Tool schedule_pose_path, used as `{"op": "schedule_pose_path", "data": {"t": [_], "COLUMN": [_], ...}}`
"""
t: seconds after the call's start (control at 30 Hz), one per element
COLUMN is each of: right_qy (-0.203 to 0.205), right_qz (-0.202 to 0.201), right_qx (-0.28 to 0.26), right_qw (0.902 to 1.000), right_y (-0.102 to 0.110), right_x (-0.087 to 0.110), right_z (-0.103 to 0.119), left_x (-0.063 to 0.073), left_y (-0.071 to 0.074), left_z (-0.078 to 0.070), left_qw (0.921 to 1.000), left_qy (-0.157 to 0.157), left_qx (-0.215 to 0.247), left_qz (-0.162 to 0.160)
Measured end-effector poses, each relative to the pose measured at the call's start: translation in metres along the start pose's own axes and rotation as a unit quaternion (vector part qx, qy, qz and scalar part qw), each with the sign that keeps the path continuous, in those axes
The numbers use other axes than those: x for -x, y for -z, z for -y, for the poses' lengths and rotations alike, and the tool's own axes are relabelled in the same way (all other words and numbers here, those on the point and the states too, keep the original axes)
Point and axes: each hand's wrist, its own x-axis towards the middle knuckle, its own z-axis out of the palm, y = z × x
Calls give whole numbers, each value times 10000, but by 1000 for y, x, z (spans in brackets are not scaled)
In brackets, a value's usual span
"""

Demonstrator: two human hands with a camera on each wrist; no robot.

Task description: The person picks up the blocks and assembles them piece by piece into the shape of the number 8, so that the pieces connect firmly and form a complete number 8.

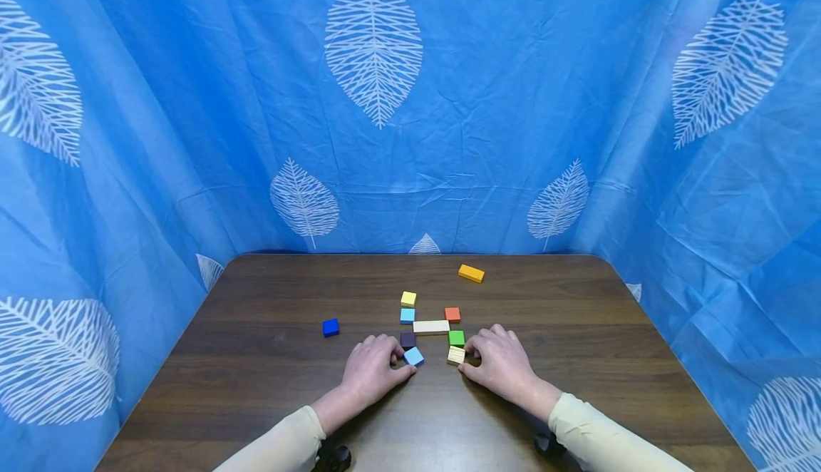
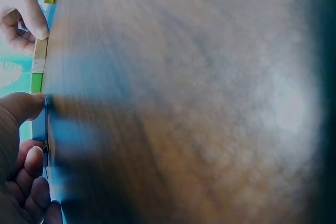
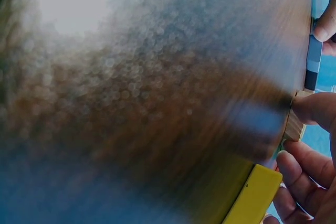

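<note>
My left hand point(image 1: 375, 365) pinches a light blue block point(image 1: 413, 356) between thumb and fingers; the block is turned at an angle. Directly behind it is a dark purple block point(image 1: 408, 340). On the other side, my right hand point(image 1: 500, 361) pinches a plain wooden block point(image 1: 456, 355) from its right, with the thumb point(image 3: 310, 107) on the near side. That wooden block sits just in front of a green block point(image 1: 456, 338). A long pale block point(image 1: 431, 327) lies crosswise between the two columns of blocks.
Behind the long block are a red block point(image 1: 452, 314), another light blue block point(image 1: 407, 315) and a yellow block point(image 1: 408, 299). An orange block point(image 1: 471, 273) lies near the far edge, a dark blue block point(image 1: 330, 327) to the left. Blue curtains point(image 1: 449, 101) surround the wooden table point(image 1: 256, 315).
</note>
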Motion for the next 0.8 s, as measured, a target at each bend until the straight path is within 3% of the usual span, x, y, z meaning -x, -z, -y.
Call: {"op": "schedule_pose_path", "data": {"t": [0.8], "right_qy": [45], "right_qz": [-35], "right_qx": [25], "right_qw": [10000], "right_y": [1], "right_x": [1], "right_z": [1], "left_x": [0], "left_y": [0], "left_z": [0], "left_qw": [10000], "left_qy": [24], "left_qx": [24], "left_qz": [-27]}}
